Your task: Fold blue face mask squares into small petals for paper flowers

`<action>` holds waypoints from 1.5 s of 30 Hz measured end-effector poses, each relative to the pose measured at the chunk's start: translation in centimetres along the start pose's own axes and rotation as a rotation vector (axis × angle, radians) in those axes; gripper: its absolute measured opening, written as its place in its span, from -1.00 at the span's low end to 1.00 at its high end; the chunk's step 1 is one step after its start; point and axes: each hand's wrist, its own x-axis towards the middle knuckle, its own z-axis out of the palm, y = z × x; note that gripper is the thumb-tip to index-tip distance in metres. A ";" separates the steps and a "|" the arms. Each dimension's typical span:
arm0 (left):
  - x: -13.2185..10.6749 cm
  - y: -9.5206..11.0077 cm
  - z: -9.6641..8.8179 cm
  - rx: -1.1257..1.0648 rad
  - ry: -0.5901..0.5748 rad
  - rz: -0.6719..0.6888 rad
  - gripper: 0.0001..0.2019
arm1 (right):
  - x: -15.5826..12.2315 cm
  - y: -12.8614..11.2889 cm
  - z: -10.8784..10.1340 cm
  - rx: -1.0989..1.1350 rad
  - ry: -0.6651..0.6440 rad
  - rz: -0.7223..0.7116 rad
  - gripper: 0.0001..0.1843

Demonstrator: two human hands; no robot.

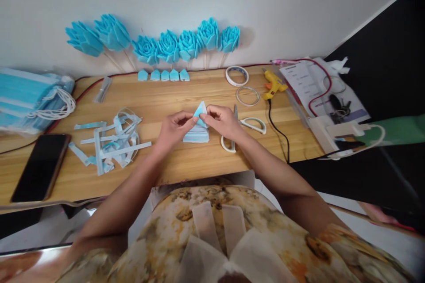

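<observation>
Between my two hands is a small blue and white piece of face-mask fabric (201,109), folded to a point at the top. My left hand (177,127) pinches its left side with thumb and fingers. On the other side, my right hand (221,119) pinches it the same way. Just below them lies a stack of cut mask pieces (196,135), partly covered by my fingers. White-handled scissors (254,124) rest on the table, partly hidden under my right wrist.
Blue fabric flowers (168,46) on sticks lean along the wall, with several folded petals (165,75) before them. Mask scraps (114,141), a phone (41,168) and packed masks (29,99) lie left. Rightward are tape (237,68), a yellow glue gun (274,85) and a power strip (323,135).
</observation>
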 end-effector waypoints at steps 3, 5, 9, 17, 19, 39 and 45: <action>0.1 -0.1 -0.1 0.006 -0.017 -0.012 -0.70 | 0.0 0.2 0.0 0.029 -0.018 -0.012 -0.58; 0.1 -0.3 -0.2 0.017 0.000 -0.014 -0.69 | 0.1 0.3 -0.1 0.096 -0.010 -0.003 -0.56; 0.1 -0.4 -0.3 0.042 0.046 0.008 -0.69 | 0.1 0.1 -0.3 0.209 -0.032 -0.008 -0.51; 0.2 -0.7 -0.3 0.061 0.083 0.039 -0.69 | 0.2 0.9 0.3 0.282 -0.053 0.033 -0.52; 0.3 -0.7 -0.4 0.061 0.102 0.044 -0.69 | 0.3 1.1 0.4 0.297 -0.006 0.007 -0.49; 0.3 -1.2 -0.6 0.064 0.093 0.004 -0.74 | 0.1 0.4 0.6 0.039 0.093 -0.062 -0.83; 0.3 -1.1 -0.5 0.080 0.076 0.018 -0.73 | 0.2 0.4 0.8 0.078 0.098 -0.039 -0.83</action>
